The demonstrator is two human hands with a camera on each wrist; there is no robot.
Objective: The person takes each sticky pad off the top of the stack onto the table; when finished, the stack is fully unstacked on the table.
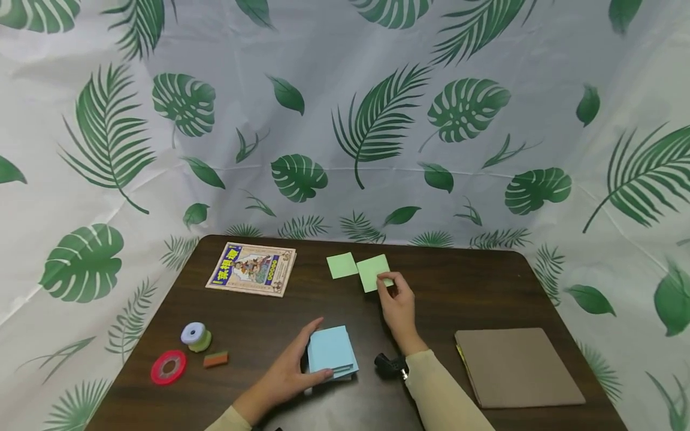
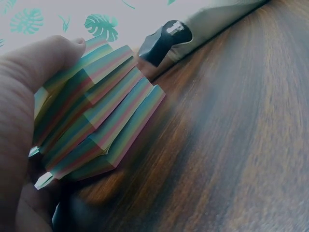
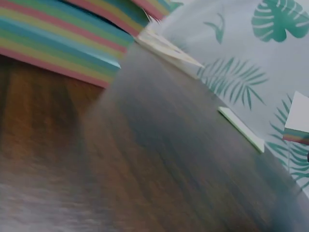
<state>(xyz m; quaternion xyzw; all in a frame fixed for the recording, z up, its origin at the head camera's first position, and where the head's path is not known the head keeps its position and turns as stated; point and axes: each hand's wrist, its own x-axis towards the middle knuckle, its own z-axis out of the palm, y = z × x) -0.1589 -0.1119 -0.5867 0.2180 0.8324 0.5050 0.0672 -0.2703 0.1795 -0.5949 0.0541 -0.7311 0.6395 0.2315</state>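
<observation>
My left hand [image 1: 288,374] curls around a stack of sticky notes [image 1: 331,352], thumb on the far side and fingers along the near edge; its top sheet is pale blue and, in the left wrist view, its sides show fanned rainbow stripes [image 2: 91,111]. My right hand [image 1: 397,303] reaches farther out and pinches the near corner of a light green note [image 1: 372,270] between thumb and fingertips. That note lies flat, just beside a second green note [image 1: 341,265], their corners almost touching.

Bare dark wood lies between the two hands, and a wide strip runs from the green notes to the far edge. The surface [image 1: 474,287] is glossy brown with rounded corners. To my right lies a flat brown folder [image 1: 517,366], close to the near edge. To my left sit a red tape ring [image 1: 169,366], a pale spool [image 1: 195,336] and a small orange-and-green block [image 1: 215,359], with a picture booklet [image 1: 251,268] near the far left corner. A white cloth printed with green leaves [image 1: 345,120] hangs behind and around the sides.
</observation>
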